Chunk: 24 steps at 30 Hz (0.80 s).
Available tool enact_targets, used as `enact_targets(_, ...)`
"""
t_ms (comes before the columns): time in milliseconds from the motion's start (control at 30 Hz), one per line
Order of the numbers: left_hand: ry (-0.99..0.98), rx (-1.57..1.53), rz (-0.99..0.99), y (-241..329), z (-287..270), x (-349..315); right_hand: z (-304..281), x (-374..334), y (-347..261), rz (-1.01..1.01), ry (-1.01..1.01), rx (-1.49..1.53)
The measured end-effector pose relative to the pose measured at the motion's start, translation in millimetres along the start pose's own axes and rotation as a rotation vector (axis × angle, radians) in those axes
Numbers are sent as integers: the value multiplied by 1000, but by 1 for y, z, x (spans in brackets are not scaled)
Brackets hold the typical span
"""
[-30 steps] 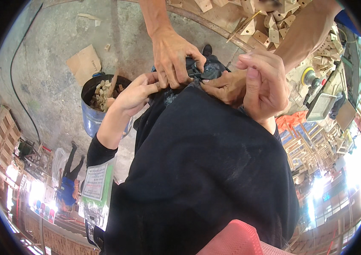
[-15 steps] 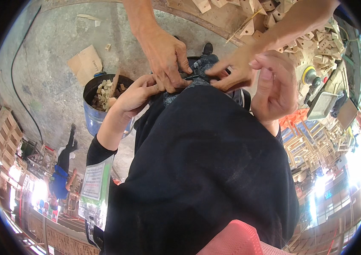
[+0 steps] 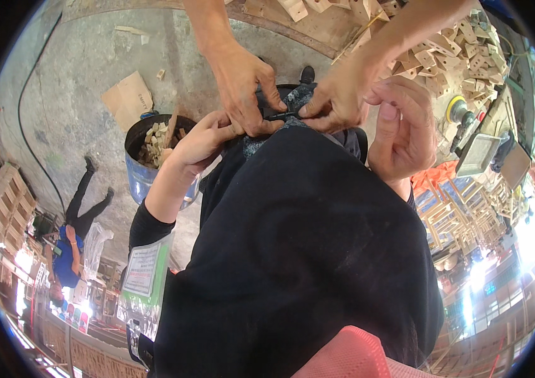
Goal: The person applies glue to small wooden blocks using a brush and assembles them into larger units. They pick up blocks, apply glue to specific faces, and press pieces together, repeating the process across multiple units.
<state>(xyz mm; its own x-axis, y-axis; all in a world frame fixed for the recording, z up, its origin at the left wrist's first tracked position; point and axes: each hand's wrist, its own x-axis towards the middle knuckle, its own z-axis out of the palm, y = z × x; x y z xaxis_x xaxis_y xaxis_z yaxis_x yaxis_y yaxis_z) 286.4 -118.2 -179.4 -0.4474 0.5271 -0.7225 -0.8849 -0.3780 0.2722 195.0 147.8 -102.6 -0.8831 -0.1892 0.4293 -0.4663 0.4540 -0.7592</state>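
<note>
Closest to us, a pink cloth [image 3: 356, 356] overlaps the lower part of the black shirt [image 3: 305, 239], our landmark. Left of the shirt, on its sleeve, we see a badge [image 3: 143, 274] in a clear cover.

At the shirt's left front edge is our left hand [image 3: 203, 142], its fingers bent inward and their tips hidden behind another person's hand [image 3: 242, 91]; we cannot tell how far they close or whether they grip anything. Right of the shirt's front edge, our right hand [image 3: 406, 129] is raised, fingers loosely curled and thumb a little apart, and we see nothing in it.

Just beyond the shirt's front edge lies a dark strap [image 3: 278, 116], between that other hand and its partner [image 3: 343, 94], both with fingers and thumbs bent in at it.

Farther out, left of the shirt, we see a blue drum [image 3: 141, 176] holding wood scraps [image 3: 154, 143], then a cardboard piece [image 3: 129, 97]. Right of the shirt and farther off are an orange cloth [image 3: 436, 175], a tray [image 3: 478, 156], a sander [image 3: 460, 113] and piled wooden blocks [image 3: 469, 53]. Far left of the shirt, we see a person in blue [image 3: 66, 255].
</note>
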Motion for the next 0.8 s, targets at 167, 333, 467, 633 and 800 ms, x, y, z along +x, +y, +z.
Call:
enact_targets(167, -46, 27, -2, 1, -6, 1, 0, 0, 1, 14, 6, 9)
enact_targets(333, -12, 53, 6, 6, 2, -1, 4, -3, -2, 28, -22, 12)
enact_targets(467, -17, 60, -11, 8, -1, 1, -5, -11, -2, 41, -10, -51)
enact_targets(633, -28, -48, 5, 13, -5, -4, -30, -57, 5, 353, -130, 25)
enact_targets(800, 6, -103, 26, 9, -4, -2, -33, -62, 4, 493, -551, -30)
